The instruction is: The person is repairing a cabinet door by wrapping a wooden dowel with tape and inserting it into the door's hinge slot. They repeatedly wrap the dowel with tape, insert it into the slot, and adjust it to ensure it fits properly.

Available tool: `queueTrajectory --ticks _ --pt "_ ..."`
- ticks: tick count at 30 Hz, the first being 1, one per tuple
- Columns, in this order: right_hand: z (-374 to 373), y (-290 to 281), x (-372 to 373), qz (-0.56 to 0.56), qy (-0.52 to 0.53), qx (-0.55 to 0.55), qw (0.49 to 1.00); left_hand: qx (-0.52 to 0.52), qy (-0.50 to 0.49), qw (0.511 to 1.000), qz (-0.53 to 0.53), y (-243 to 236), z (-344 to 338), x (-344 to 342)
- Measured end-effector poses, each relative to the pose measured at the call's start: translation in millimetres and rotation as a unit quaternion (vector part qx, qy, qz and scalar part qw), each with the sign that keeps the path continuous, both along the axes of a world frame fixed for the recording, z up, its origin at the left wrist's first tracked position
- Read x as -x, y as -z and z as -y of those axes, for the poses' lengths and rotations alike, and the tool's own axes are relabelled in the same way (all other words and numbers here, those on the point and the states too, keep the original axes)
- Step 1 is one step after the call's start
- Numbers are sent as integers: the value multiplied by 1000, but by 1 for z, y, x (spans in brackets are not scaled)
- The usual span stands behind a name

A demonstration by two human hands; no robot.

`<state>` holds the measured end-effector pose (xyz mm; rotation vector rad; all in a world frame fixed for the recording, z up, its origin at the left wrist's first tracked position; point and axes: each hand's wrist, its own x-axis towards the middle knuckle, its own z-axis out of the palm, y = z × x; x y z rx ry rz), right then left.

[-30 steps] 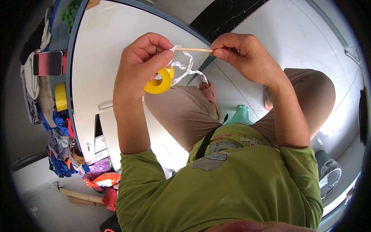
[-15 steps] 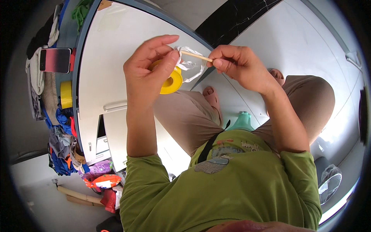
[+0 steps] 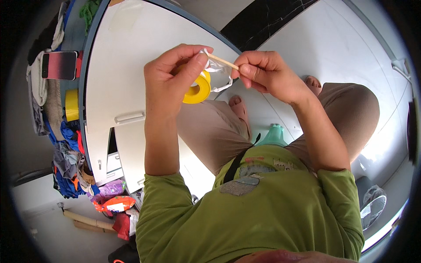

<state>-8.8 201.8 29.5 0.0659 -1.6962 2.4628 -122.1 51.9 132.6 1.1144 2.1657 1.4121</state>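
The left hand (image 3: 169, 81) presses thumb and forefinger together on the white strip (image 3: 213, 67) at one end of a slim, round wooden stick (image 3: 222, 60); exactly how the film wraps that end is hard to see, fingers partly covering it. The right hand (image 3: 275, 76) pinches the stick's other end. Below and left of the stick, a smooth yellow ring-shaped roll (image 3: 204, 87) sits against the left palm side. Crumpled, twisted film loops just under the stick; a flat, glossy white panel (image 3: 127, 61) spreads to its left.

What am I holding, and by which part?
Right hand: the stick, by its right end. Left hand: the roll, by its top, and white tape at the stick's left end.
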Motion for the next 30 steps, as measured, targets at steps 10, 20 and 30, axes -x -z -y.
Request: queueTrajectory --ticks 10,20,30 --pt "-6 3 6 -50 114 -129 984 19 -64 998 -2 5 -4 6" --pt "-26 8 0 -35 159 -251 954 -76 12 972 221 7 11 34" --pt "-40 18 -12 263 200 -651 683 -216 49 827 516 5 34 38"
